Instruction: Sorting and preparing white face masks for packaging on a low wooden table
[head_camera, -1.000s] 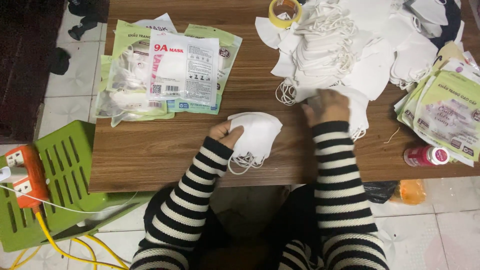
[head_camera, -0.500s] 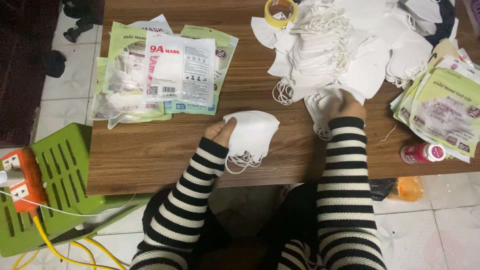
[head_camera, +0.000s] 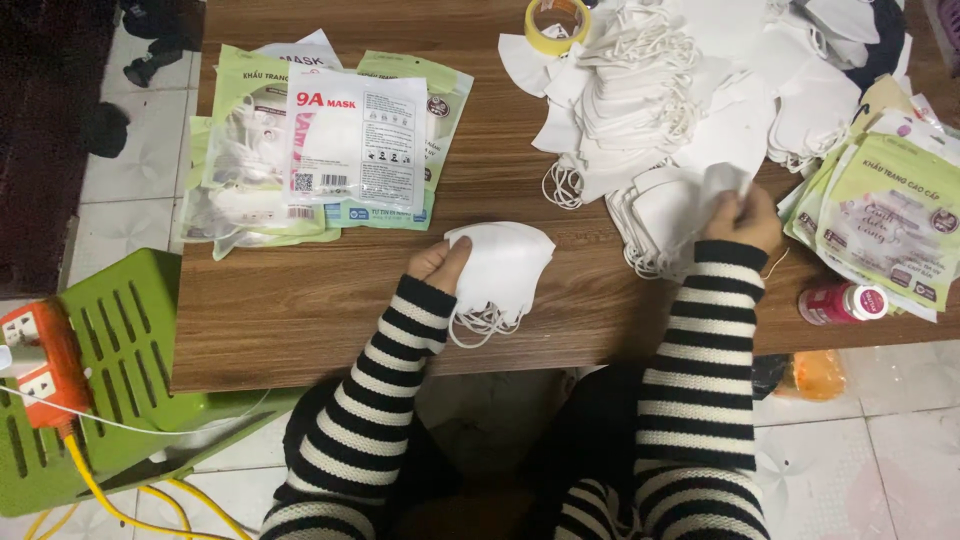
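Right hand (head_camera: 742, 215) shifted right, fingers pinching pile mask (head_camera: 690, 200); left hand (head_camera: 440, 262) grips folded masks (head_camera: 500, 265).

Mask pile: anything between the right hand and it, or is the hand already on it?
Nothing visible in the way. The right hand is already at the near edge of the mask pile, pinching one white mask off it. The left hand holds a separate stack of masks on the table.

Matt white nonwoven cloth: masks (head_camera: 500, 265) in my grip. Tabletop (head_camera: 300, 310): wood-grain, smooth, slight sheen. Packets (head_camera: 355, 150): glossy plastic film w/ glare. Stool (head_camera: 120, 340): green moulded plastic, slotted. My sleeves (head_camera: 385, 385): knit, striped blk/wht.
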